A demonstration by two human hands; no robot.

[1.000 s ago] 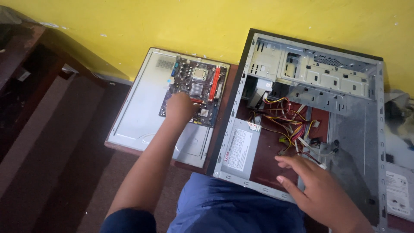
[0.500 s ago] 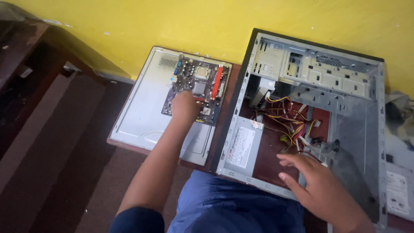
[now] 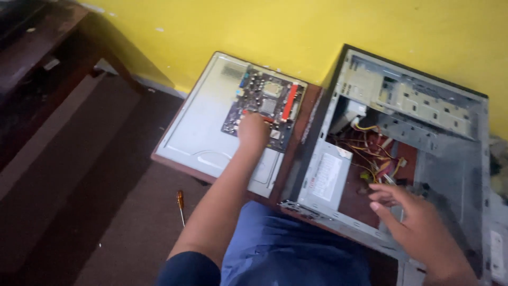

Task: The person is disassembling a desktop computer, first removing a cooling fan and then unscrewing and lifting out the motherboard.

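Motherboard (image 3: 267, 106): dark circuit board with a red slot strip along its right side, lying flat on a pale grey side panel (image 3: 203, 127) at scene left of centre. Panel resting on a low brown table (image 3: 299, 143), set against the yellow wall (image 3: 296, 32) at the far side. Left hand (image 3: 253, 131): placed on the near edge of the motherboard, fingers curled down onto the board; whether anything is pinched between them cannot be told, fingertips hidden beneath the hand. Left forearm extended from the near side across the panel's near right corner. Open computer case (image 3: 418, 106): lying on its side just right of the panel, black outer edge toward the board, grey metal drive cage at the far end. Power supply (image 3: 325, 177): grey box with a label, seated in the near left part of the case. Cable bundle (image 3: 378, 153): red, yellow and black wires, loose on the case floor, right of the power supply. Right hand (image 3: 418, 228): inside the near part of the case, fingers spread and extended toward the cable bundle, tips just beside the wires, nothing gripped; image blurred here. Screwdriver (image 3: 181, 207): orange handle, lying on the dark floor near the table's near left edge, well apart from both hands. Blue-clad lap (image 3: 286, 249) in the near centre.
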